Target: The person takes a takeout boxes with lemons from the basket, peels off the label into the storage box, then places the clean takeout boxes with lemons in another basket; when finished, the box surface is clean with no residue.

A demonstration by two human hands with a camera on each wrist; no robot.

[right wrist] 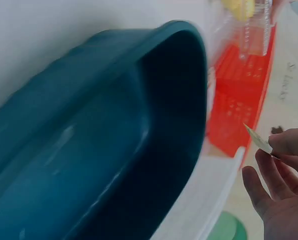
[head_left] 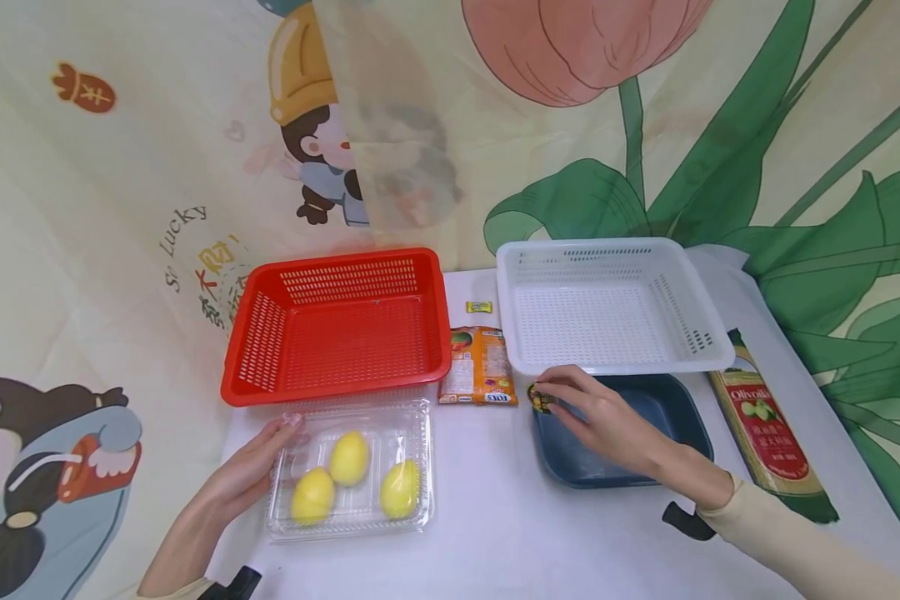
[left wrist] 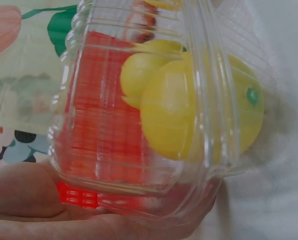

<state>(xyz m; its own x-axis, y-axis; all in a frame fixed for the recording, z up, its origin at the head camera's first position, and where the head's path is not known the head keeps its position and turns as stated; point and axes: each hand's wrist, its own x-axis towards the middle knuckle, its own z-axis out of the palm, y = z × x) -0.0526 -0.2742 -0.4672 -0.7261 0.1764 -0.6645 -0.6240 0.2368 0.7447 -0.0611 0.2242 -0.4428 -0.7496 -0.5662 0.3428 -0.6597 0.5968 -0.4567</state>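
Right fingers (head_left: 572,377) pinch packet (head_left: 537,398); left fingers (head_left: 274,435) extended, touching clear box (head_left: 360,507).

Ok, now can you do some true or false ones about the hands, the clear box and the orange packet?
1. The clear box holds three yellow fruits. True.
2. The right hand is above the red basket. False: it is above the blue tub.
3. The right hand pinches a small flat thing. True.
4. The orange packet lies inside the white basket. False: it lies on the table.
5. The left hand touches the clear box. True.
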